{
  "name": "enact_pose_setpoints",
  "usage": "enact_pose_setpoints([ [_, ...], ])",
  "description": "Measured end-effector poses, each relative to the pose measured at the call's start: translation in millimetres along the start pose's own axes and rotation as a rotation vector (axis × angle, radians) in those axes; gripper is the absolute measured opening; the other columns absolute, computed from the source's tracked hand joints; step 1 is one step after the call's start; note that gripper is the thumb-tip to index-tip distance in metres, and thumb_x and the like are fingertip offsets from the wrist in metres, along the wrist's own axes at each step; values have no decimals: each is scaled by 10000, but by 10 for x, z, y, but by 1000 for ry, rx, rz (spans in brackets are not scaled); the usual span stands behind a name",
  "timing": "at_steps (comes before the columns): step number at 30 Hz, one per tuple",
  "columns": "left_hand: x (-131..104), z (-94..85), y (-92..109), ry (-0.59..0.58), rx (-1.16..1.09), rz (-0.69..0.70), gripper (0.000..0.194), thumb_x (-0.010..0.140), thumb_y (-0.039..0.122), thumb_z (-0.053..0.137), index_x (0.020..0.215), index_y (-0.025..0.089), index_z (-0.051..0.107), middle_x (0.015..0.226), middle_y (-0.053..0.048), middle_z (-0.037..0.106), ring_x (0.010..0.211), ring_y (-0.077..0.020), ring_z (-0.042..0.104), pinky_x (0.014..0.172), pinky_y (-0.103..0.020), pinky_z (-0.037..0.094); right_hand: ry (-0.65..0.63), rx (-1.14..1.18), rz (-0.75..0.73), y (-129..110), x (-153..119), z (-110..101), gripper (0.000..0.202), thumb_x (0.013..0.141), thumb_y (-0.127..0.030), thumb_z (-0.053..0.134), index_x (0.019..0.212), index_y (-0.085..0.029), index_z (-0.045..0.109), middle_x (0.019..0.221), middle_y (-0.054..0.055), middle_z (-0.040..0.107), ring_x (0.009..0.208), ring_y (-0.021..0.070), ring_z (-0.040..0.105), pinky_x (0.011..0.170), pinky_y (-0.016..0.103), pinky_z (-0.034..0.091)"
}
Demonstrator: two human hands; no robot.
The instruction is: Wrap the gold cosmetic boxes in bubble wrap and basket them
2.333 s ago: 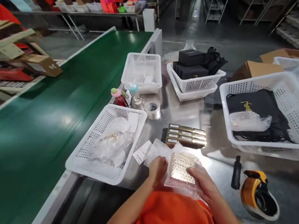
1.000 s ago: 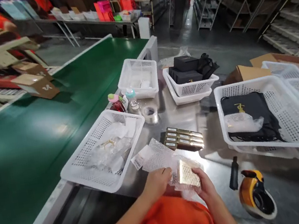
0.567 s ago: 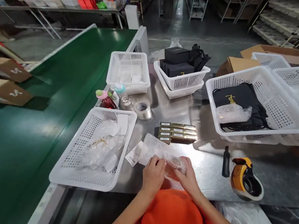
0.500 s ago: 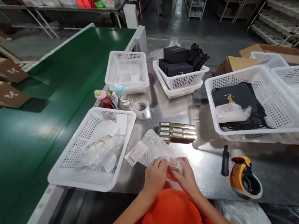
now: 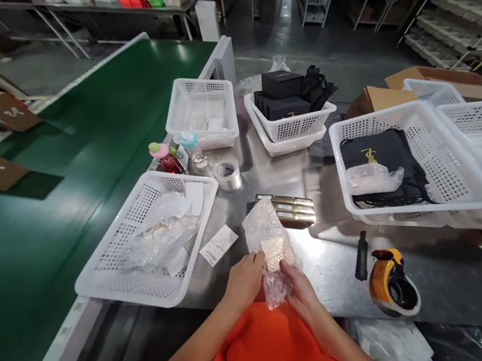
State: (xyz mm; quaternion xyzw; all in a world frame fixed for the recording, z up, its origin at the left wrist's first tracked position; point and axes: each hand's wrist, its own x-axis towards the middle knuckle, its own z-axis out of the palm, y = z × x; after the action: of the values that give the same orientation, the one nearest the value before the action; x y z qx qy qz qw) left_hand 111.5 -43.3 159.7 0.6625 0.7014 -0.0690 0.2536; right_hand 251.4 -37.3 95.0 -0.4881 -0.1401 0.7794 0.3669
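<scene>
Between my hands is a bubble-wrap pouch (image 5: 270, 231) with a small gold-coloured box (image 5: 274, 250) showing through it. My left hand (image 5: 246, 277) grips the pouch's left edge with closed fingers. On the right side, my right hand (image 5: 301, 290) holds it with the thumb on top. Just beyond the pouch, a block of small gold boxes (image 5: 295, 208) lies on the metal table (image 5: 322, 259), partly covered by the wrap. A white printed card (image 5: 219, 245) lies flat to the left of the pouch.
At left, a white basket (image 5: 88, 284) holds plastic wrap. A tape roll (image 5: 227, 175) and two bottles (image 5: 167, 158) stand behind. Black boxes fill a basket (image 5: 297, 129); another basket (image 5: 464, 203) holds a black bag. An orange tape dispenser (image 5: 392, 283) and green conveyor (image 5: 100, 129) flank the work area.
The bubble wrap has turned upright between my hands, away from the card, and now shows the gold box inside. The cartons on the conveyor have shifted left.
</scene>
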Motion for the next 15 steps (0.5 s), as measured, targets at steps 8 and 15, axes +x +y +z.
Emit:
enact_pose_setpoints([
  [8,266,82,-87,233,21,-141,191,924,160,401,965,192,585,992,-84,662,998,-229,610,787,-305,444,-14,146,154,-106,-12,169,579,650,-641,755,978,-170,686,951,128,747,983,311,696,771,407,586],
  [15,202,109,140,237,-98,71,269,976,196,347,896,196,603,936,-67,672,916,-187,623,803,-279,446,270,-349,-389,-100,-7,-11,503,625,-353,796,1085,-209,654,980,36,741,933,232,663,877,355,526],
])
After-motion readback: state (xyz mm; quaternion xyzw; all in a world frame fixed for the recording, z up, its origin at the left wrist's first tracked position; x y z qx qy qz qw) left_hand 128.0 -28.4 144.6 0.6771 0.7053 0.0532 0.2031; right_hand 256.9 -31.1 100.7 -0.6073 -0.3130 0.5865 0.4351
